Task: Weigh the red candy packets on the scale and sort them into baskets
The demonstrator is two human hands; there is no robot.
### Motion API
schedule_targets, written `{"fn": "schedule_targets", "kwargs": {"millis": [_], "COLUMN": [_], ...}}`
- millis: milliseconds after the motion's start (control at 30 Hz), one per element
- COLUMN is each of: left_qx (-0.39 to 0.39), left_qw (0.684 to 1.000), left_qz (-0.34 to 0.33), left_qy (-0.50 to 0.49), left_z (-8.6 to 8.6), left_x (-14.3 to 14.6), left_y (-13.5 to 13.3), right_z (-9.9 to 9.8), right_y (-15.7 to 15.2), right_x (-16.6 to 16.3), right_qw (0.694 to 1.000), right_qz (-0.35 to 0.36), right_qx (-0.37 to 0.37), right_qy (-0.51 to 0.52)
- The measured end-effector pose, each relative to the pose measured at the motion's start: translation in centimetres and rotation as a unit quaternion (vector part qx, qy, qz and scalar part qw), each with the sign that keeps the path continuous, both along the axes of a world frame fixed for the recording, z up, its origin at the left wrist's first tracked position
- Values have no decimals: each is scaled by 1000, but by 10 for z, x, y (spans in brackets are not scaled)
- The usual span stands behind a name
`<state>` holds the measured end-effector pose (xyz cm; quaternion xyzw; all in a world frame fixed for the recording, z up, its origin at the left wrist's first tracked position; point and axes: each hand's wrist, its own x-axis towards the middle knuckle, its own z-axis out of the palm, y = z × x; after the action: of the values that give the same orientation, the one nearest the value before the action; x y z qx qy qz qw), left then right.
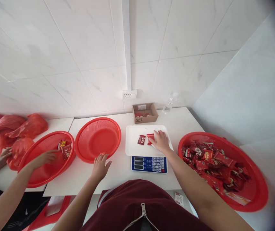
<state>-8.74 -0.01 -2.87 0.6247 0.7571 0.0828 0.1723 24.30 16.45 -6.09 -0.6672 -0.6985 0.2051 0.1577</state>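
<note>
My right hand [161, 141] is over the white weighing tray [131, 149] of a scale, thumb and fingers closed about a small red packet [150, 139]. Beside that packet lies a darker red packet [141, 140], flat on the tray. The palm hides part of what is beneath it. Below the tray shows the scale's blue keypad panel [149, 164]. My left hand [100, 166] is at the near rim of a round red basket [98, 139], thumb held apart and fingers loosely extended, gripping nothing. No packets show inside that basket.
A large red basket [260, 189] heaped with red packets stands at the right. Behind the tray are a cardboard box [145, 118] and a clear bottle [170, 104]. At left, a co-worker's hand [44, 158] reaches over another red basket [35, 179], near red plastic bags [19, 128].
</note>
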Motion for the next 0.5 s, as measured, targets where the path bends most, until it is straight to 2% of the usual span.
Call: {"fn": "schedule_targets", "kwargs": {"millis": [133,233,367,500], "left_qx": [8,-2,10,31], "left_qw": [989,972,948,928], "left_qz": [22,43,39,-33], "left_qy": [-148,-231,-317,-369], "left_z": [3,11,22,26], "left_x": [5,10,27,58], "left_y": [-12,-13,0,33], "right_z": [-3,-1,1,1], "right_y": [-5,-14,-27,-39], "right_x": [-17,-21,-10,6], "right_qw": [995,991,993,996], "right_qz": [93,134,115,86], "right_qx": [13,20,16,-5], "right_qy": [-18,-19,-20,-10]}}
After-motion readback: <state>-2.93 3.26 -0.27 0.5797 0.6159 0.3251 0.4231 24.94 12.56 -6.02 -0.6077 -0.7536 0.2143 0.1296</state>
